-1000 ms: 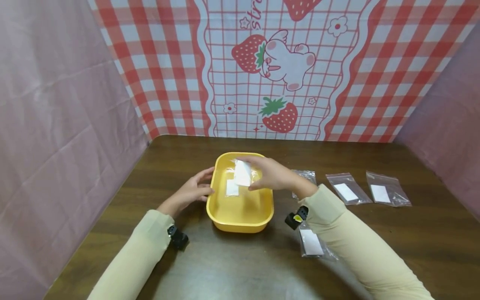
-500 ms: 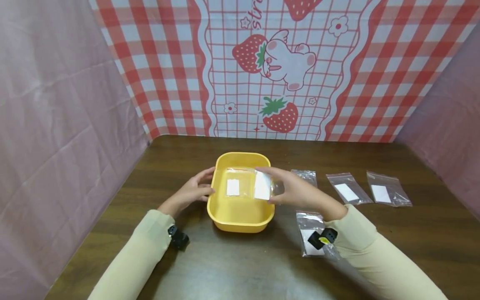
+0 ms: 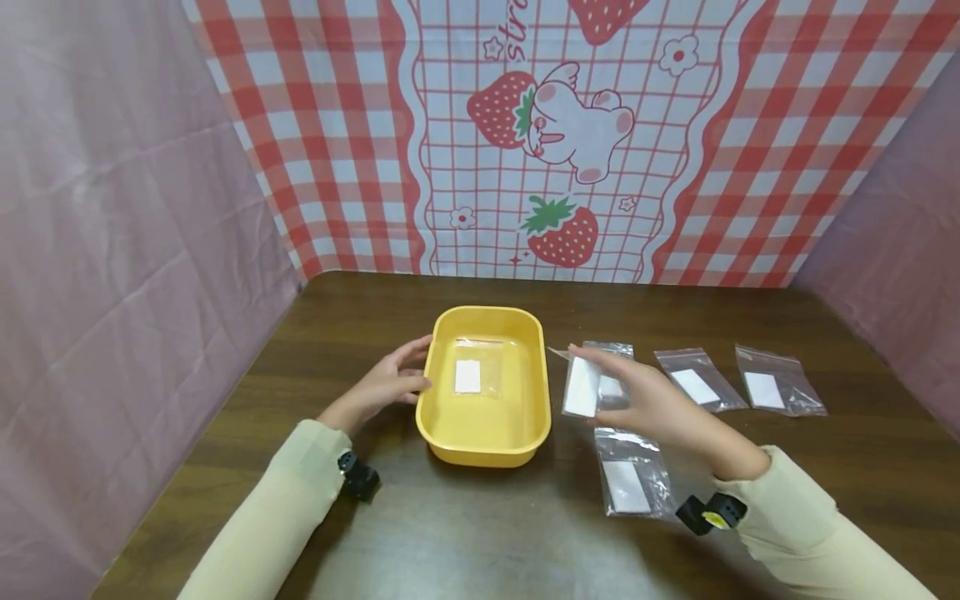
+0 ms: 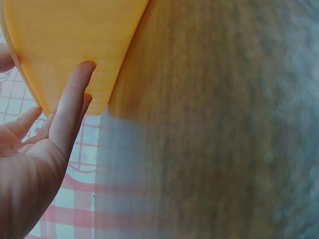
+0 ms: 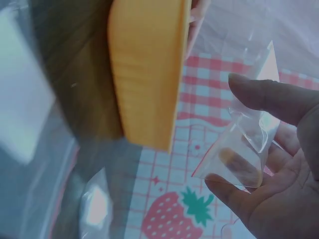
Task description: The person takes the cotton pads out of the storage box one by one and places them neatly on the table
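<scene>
A yellow plastic bin [image 3: 480,457] stands on the brown table; inside lies one clear zip bag with a white rectangle [image 3: 467,377]. My left hand [image 3: 384,385] is at the bin's left wall, its fingers fairly straight and touching the outside, as the left wrist view shows with the yellow wall [image 4: 55,45]. To the right of the bin, my right hand [image 3: 648,408] holds another zip bag [image 3: 581,388] above the table, between thumb and fingers. The clear part of this bag [image 5: 234,154] shows across the fingers in the right wrist view.
Partly behind the right hand lies a zip bag [image 3: 617,348]. Another zip bag [image 3: 626,486] is nearer the front. Two more, a zip bag [image 3: 695,385] and a zip bag [image 3: 764,389], lie farther right. A strawberry-print cloth [image 3: 525,167] hangs behind the table.
My right hand has moved right, from over the bin to beside it, carrying its zip bag along. The other zip bag stays in the bin. My left hand has stayed put.
</scene>
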